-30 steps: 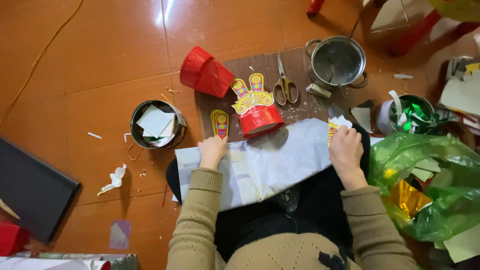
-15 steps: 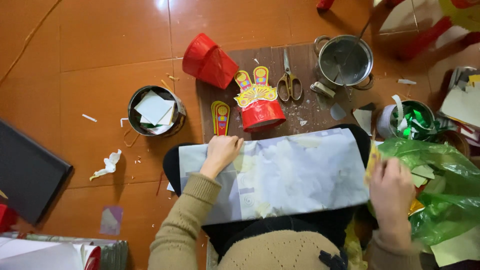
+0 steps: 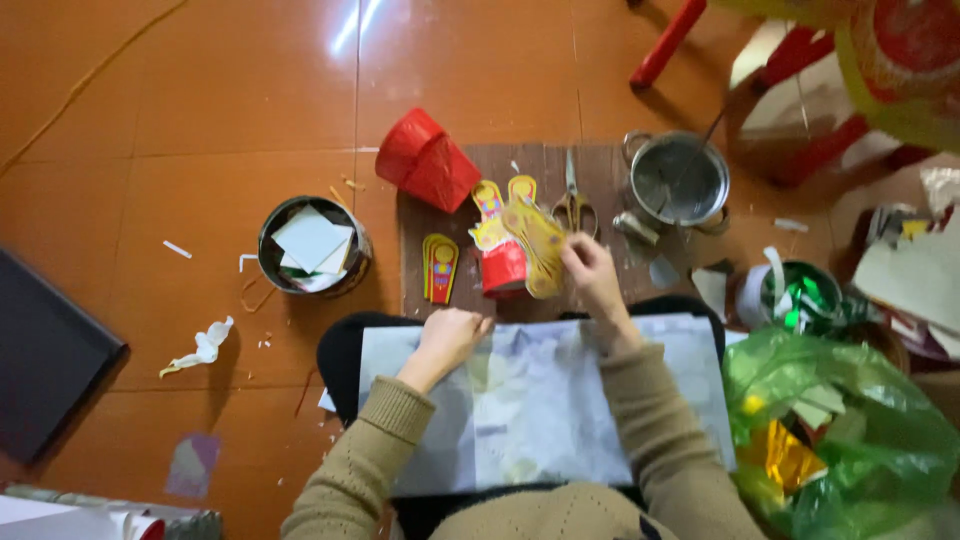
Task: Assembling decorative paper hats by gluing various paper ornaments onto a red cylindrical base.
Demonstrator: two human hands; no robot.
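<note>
Since the earlier frame, right hand [image 3: 592, 276] has come off the green bag [image 3: 850, 440] side and up to the board's [image 3: 600, 165] near edge, where I log it pinching a yellow cutout [image 3: 540, 245] against the red cup [image 3: 503, 268]. Left hand [image 3: 450, 338] stays curled, knuckles down, pressing the far edge of the pale sheet [image 3: 540, 400] across the lap. Scissors [image 3: 571, 200] lie on the board just beyond the cutout, steel pot [image 3: 678, 182] at its right edge, tin of paper [image 3: 310, 245] on the floor off its left edge.

light: bright, even | glare: floor tiles [image 3: 350, 30], top | blur: right edge soft
</note>
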